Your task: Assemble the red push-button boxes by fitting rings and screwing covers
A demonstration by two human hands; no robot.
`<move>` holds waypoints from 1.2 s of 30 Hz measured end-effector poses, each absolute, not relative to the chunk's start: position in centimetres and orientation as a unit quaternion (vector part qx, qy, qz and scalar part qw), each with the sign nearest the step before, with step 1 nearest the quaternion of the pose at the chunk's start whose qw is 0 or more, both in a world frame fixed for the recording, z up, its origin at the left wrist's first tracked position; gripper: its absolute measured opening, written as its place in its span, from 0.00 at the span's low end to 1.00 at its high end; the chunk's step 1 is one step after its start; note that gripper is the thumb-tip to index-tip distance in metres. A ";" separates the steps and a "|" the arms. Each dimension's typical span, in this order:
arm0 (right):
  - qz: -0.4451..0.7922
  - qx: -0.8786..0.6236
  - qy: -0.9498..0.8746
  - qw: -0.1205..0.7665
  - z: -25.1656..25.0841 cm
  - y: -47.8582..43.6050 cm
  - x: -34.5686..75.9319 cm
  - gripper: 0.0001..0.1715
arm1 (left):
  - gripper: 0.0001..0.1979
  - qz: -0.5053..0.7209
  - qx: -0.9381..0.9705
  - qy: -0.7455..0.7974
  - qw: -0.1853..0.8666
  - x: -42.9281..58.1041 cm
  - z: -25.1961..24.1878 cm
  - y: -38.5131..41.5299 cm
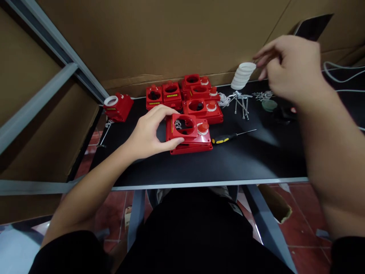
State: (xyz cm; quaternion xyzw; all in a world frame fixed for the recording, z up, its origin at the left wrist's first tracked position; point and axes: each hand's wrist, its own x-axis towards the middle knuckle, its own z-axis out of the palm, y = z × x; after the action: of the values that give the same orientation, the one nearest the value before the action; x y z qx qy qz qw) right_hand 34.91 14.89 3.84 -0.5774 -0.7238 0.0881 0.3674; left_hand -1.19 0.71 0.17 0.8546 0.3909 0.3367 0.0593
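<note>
Brown cardboard [171, 38] rises behind a grey metal frame [40, 99], with red floor tiles [302, 213] below.

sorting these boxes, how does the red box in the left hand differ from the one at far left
The held box has a bare red rim around its round opening; the far-left box has a white ring there. The left hand grips the held box, while no hand touches the far-left box. Both have red bodies.

The person wears a black short-sleeved shirt [188, 232]
</note>
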 end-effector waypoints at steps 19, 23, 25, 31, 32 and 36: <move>0.150 -0.212 -0.959 0.116 1.2 9.0 30.6 0.33 | 0.26 0.304 0.828 0.456 0.118 0.1 -0.9 0.2; 0.139 -0.219 -0.962 0.091 1.3 8.9 30.7 0.32 | 0.27 0.261 0.834 0.463 0.151 -0.2 -0.7 0.2; 0.139 -0.218 -0.962 0.084 1.4 8.8 30.8 0.33 | 0.29 0.242 0.830 0.473 0.167 -0.2 -0.8 0.3; 0.150 -0.226 -0.958 0.088 1.2 8.7 31.0 0.35 | 0.39 0.184 0.841 0.472 0.188 -0.2 -1.1 0.3; 0.150 -0.224 -0.959 0.087 1.2 8.7 31.0 0.36 | 0.39 0.180 0.844 0.468 0.189 -0.2 -1.1 0.3; 0.145 -0.223 -0.961 0.079 1.1 8.6 30.9 0.38 | 0.38 0.161 0.847 0.466 0.197 -0.4 -0.6 0.2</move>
State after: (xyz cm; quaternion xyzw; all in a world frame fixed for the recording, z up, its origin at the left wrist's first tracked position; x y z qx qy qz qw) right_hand 30.92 8.56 1.12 -0.2231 -0.9607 0.1454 0.0789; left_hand -0.39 0.15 -0.60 0.8475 0.4661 0.1609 0.1967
